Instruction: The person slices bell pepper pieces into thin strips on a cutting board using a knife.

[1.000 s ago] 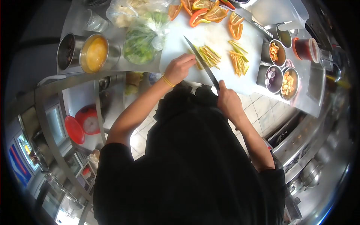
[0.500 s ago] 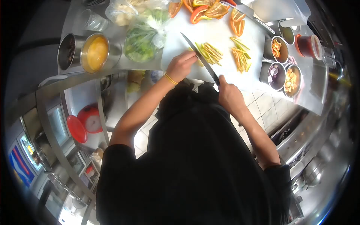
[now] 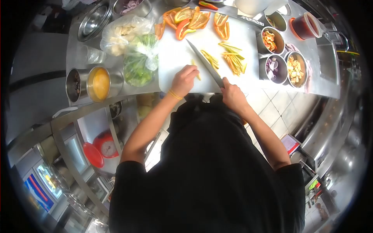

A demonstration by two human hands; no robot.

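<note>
My right hand (image 3: 234, 96) grips the dark handle of a kitchen knife (image 3: 204, 59). Its long blade points up and left over a white cutting board (image 3: 173, 54). Left of the blade, my left hand (image 3: 183, 81) has its fingers pinched at a thin pepper strip (image 3: 197, 75), partly hidden by them. A small bunch of cut pepper strips (image 3: 210, 59) lies just right of the blade, partly behind it. Farther right is a larger pile of strips (image 3: 234, 62). Opened orange-red bell pepper pieces (image 3: 199, 20) lie along the board's far side, with others (image 3: 222, 30) beside them.
Bags of green vegetables (image 3: 136, 72) and pale pieces (image 3: 122, 35) stand left of the board. Beyond are metal containers, one with yellow liquid (image 3: 101, 84). On the right are containers of chopped onion (image 3: 272, 68) and pepper (image 3: 269, 40). A second knife (image 3: 250, 20) lies at the back.
The view has shifted. My left hand has moved off the bunch of strips and now pinches a strip left of the blade. The knife stays in my right hand, its blade beside the bunch.
</note>
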